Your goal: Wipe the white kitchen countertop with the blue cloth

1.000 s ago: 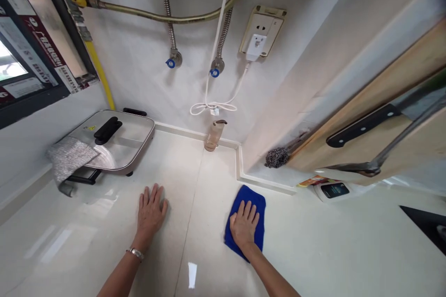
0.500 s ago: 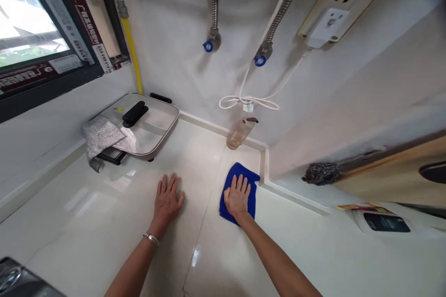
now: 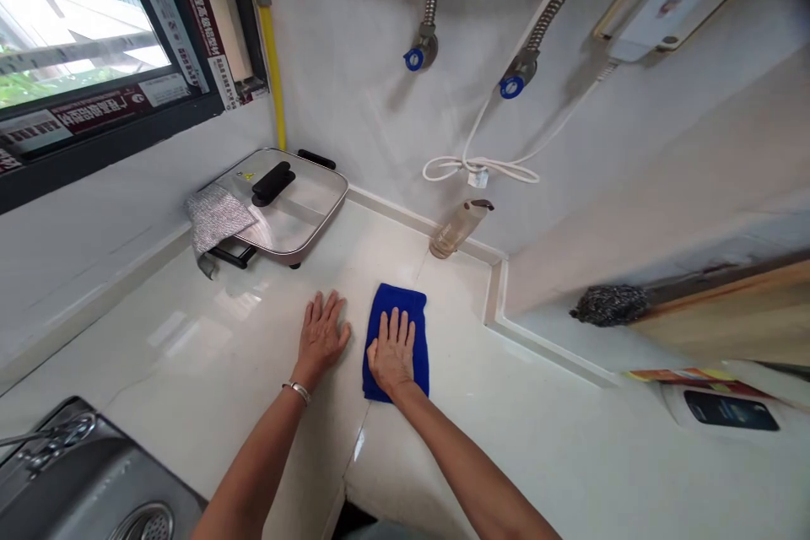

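Beneath my right hand [image 3: 392,354] lies a blue cloth [image 3: 405,299], pressed flat on the white countertop [image 3: 443,439]. The fingers of that hand are stretched out over the cloth, with the thumb at its left side. My left hand [image 3: 321,336] rests palm down on the bare counter just left of the cloth, fingers spread, holding nothing. A bracelet [image 3: 297,391] circles my left wrist. Beyond the cloth, a brownish translucent bottle [image 3: 456,230] leans against the wall in the corner.
An electric pan [image 3: 297,202] with a lid stands back left, a silvery cloth [image 3: 218,218] draped over its edge. At lower left is a metal sink [image 3: 107,481]. A steel wool scrubber [image 3: 608,305] and a phone [image 3: 731,411] are at right. A tied white cable [image 3: 481,164] hangs above the bottle.
My right hand has slid the blue cloth left, away from the corner and closer to my left hand. The camera view has shifted, bringing more of the sink into sight.
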`<action>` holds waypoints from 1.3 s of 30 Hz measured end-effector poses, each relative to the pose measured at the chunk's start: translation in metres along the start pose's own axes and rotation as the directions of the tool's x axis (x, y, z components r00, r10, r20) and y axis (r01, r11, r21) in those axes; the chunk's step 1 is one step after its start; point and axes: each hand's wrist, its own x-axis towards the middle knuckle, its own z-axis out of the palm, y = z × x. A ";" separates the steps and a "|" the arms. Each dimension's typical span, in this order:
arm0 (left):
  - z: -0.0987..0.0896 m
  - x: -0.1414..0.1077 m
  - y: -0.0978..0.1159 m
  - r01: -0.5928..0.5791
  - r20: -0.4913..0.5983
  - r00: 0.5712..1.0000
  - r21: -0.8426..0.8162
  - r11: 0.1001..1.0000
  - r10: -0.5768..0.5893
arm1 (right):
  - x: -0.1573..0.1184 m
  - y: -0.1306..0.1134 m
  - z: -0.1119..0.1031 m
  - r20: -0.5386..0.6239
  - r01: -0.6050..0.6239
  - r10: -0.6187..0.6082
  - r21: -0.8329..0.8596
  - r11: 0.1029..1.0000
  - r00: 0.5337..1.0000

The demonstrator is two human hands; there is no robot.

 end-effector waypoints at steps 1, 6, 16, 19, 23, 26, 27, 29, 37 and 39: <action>0.000 0.000 0.000 -0.002 -0.003 1.000 -0.001 1.000 0.002 | -0.007 -0.005 -0.002 0.012 0.009 -0.009 0.015 1.000 1.000; 0.001 0.003 0.000 0.002 0.004 1.000 -0.018 1.000 -0.002 | -0.045 -0.021 -0.012 0.080 0.030 -0.037 0.089 0.996 0.996; 0.004 0.006 0.001 0.016 0.041 0.999 -0.024 1.000 -0.015 | -0.115 -0.011 -0.032 0.127 0.142 -0.162 0.154 0.978 0.979; 0.004 0.006 0.002 0.018 0.041 0.999 -0.038 0.999 -0.016 | -0.132 0.003 -0.036 0.122 0.182 -0.201 0.152 0.972 0.972; 0.003 0.008 0.002 0.030 0.043 0.999 -0.067 0.997 -0.027 | -0.153 0.028 -0.044 0.122 0.244 -0.266 0.173 0.954 0.956; 0.002 0.009 0.003 0.042 0.050 0.998 -0.076 0.996 -0.038 | -0.168 0.053 -0.051 0.143 0.308 -0.335 0.184 0.934 0.931; 0.002 0.009 0.003 0.045 0.053 0.998 -0.077 0.996 -0.041 | -0.173 0.064 -0.054 0.153 0.332 -0.361 0.187 0.925 0.920; 0.002 0.009 0.003 0.045 0.065 0.997 -0.076 0.996 -0.041 | -0.182 0.087 -0.061 0.170 0.387 -0.420 0.197 0.901 0.891; 0.005 0.008 0.002 0.058 0.075 0.996 -0.087 0.995 -0.051 | -0.205 0.148 -0.076 0.250 0.558 -0.585 0.173 0.811 0.772; 0.005 0.007 0.003 0.062 0.082 0.995 -0.092 0.994 -0.054 | -0.205 0.147 -0.077 0.267 0.566 -0.587 0.160 0.809 0.764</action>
